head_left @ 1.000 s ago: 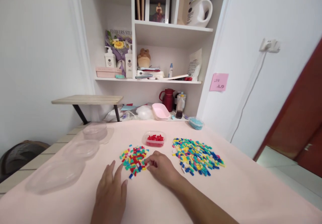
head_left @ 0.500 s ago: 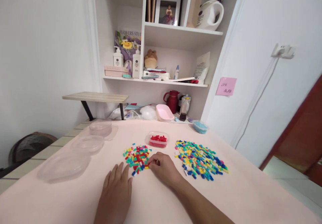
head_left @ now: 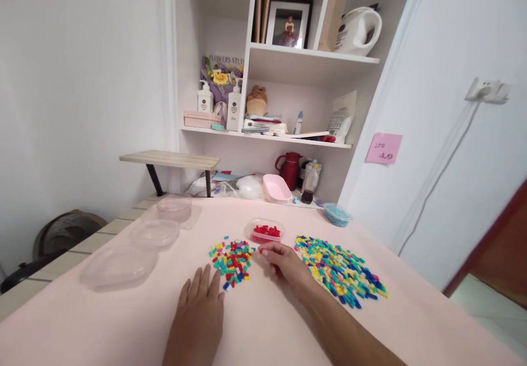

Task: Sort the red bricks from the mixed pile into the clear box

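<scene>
Between the thumb and fingers of my right hand (head_left: pixel 284 262) is a small red brick (head_left: pixel 261 249), held just in front of a clear plastic tub (head_left: pixel 265 238). Red bricks (head_left: pixel 267 230) are heaped inside that tub. My left hand (head_left: pixel 200 305) lies flat on the pink tabletop (head_left: pixel 255 333), fingers stretched, holding nothing. A small pile of mixed coloured bricks (head_left: pixel 233 259) is spread beyond it, left of my right hand. To the right of my right hand lies a larger pile of mixed bricks (head_left: pixel 341 270), partly behind my wrist.
Three clear containers (head_left: pixel 119 264) stand along the left side. A tub of light blue pieces (head_left: pixel 336 214) is at the far right corner. Along the back are a pink basin (head_left: pixel 277 189), a red jug (head_left: pixel 289 170) and a bottle (head_left: pixel 310 182). A small wooden stand (head_left: pixel 171 159) rises back left.
My right hand has lifted from the small pile and moved toward the tub with the red brick. My left hand stays flat. The view has shifted slightly.
</scene>
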Motion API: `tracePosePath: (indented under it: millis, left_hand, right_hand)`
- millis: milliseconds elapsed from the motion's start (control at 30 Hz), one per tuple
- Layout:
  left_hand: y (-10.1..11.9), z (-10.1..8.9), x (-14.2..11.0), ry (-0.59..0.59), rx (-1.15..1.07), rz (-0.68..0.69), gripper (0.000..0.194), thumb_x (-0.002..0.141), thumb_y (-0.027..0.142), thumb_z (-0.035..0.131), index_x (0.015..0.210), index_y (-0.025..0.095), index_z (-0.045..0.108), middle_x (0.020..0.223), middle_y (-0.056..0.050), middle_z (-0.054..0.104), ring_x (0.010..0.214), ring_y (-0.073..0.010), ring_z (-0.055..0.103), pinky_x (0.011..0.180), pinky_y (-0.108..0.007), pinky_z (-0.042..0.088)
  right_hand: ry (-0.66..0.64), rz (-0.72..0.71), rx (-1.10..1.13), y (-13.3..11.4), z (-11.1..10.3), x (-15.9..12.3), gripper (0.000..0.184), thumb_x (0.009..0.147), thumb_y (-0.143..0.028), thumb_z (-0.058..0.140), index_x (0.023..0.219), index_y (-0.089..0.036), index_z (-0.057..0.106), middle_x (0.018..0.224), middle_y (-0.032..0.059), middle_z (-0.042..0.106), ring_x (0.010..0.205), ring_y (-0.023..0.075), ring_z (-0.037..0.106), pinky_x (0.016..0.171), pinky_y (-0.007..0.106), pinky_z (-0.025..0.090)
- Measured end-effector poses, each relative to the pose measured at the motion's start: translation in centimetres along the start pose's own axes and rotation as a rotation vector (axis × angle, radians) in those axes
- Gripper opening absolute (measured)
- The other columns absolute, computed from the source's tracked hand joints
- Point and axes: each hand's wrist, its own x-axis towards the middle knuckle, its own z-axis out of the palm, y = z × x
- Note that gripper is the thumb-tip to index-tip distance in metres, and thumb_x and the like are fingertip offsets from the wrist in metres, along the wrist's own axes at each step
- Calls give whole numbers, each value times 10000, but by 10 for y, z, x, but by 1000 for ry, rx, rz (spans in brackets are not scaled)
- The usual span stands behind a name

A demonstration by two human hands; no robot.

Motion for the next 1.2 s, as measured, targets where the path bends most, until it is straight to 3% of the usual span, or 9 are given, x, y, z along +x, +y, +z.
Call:
tracePosePath:
  millis: [133, 300, 433, 567, 667, 767, 867, 1000, 1200]
  left_hand:
    - [-1, 2, 1, 5, -7, -11, 582, 964, 305, 234, 1509, 186, 401, 1631, -75, 277, 1523, -264, 234, 1242, -505, 209]
    - [-2, 3, 4, 23, 4, 6, 572, 955, 301, 266, 1490, 187, 432, 1612, -88, 304, 1512, -281, 257, 1232, -522, 228]
    - [-1, -2, 5, -37, 73, -20, 577, 952, 287, 259, 1502, 181, 400, 1618, -88, 278, 1510, -278, 256, 1232, -508, 227]
    - [-2, -2, 6, -38, 87, -12, 575, 946, 291, 283, 1503, 205, 399, 1622, -72, 271, 1511, -264, 255, 1236, -490, 220]
    - [-2, 2, 6, -20, 59, -14, 572, 945, 293, 299, 1498, 203, 413, 1619, -80, 288, 1508, -268, 267, 1234, -495, 222]
    - [-2, 6, 6, 13, 37, -17, 570, 951, 297, 288, 1496, 194, 421, 1619, -88, 295, 1510, -272, 266, 1236, -500, 212]
    - [-3, 9, 6, 38, 22, -5, 571, 958, 306, 269, 1494, 187, 428, 1616, -96, 309, 1512, -279, 264, 1234, -507, 214]
    - [-4, 8, 6, 34, 39, 2, 577, 964, 315, 246, 1498, 184, 420, 1621, -94, 306, 1516, -276, 256, 1231, -503, 217]
    - [-2, 2, 4, 15, 65, -1, 577, 966, 299, 248, 1508, 176, 402, 1624, -90, 307, 1520, -265, 249, 1233, -495, 208]
  right_hand:
    - [103, -136, -13, -27, -15, 18, 385, 669, -472, 738, 884, -155, 702, 510, -52, 486, 459, 94, 368, 453, 240, 266]
    - [299, -366, -339, -57, -24, 45, 326, 775, -441, 612, 916, -173, 732, 687, 26, 637, 569, 157, 521, 524, 282, 398]
    - [368, -479, -650, -50, -23, 60, 315, 859, -340, 500, 956, -197, 763, 970, 83, 711, 856, 218, 630, 775, 333, 488]
    - [364, -394, -579, -33, -19, 62, 360, 881, -319, 470, 1071, -196, 750, 970, 85, 698, 780, 202, 638, 716, 318, 498]
    - [321, -339, -348, -25, -12, 53, 368, 871, -383, 519, 1080, -171, 734, 803, 53, 670, 612, 170, 580, 602, 296, 465]
    - [156, -304, -275, -19, -3, 39, 352, 852, -412, 566, 1018, -153, 738, 703, 26, 630, 536, 144, 534, 548, 271, 426]
    - [-27, -325, -458, -9, 3, 28, 277, 858, -336, 562, 992, -186, 752, 799, 40, 669, 597, 151, 574, 608, 277, 462]
    - [-29, -414, -798, 5, 8, 22, 348, 851, -192, 561, 1148, -238, 736, 1040, 81, 681, 894, 205, 625, 858, 327, 475]
    - [-104, -437, -905, 10, 7, 18, 430, 891, -107, 481, 1159, -304, 754, 1061, 68, 634, 946, 191, 609, 876, 294, 464]
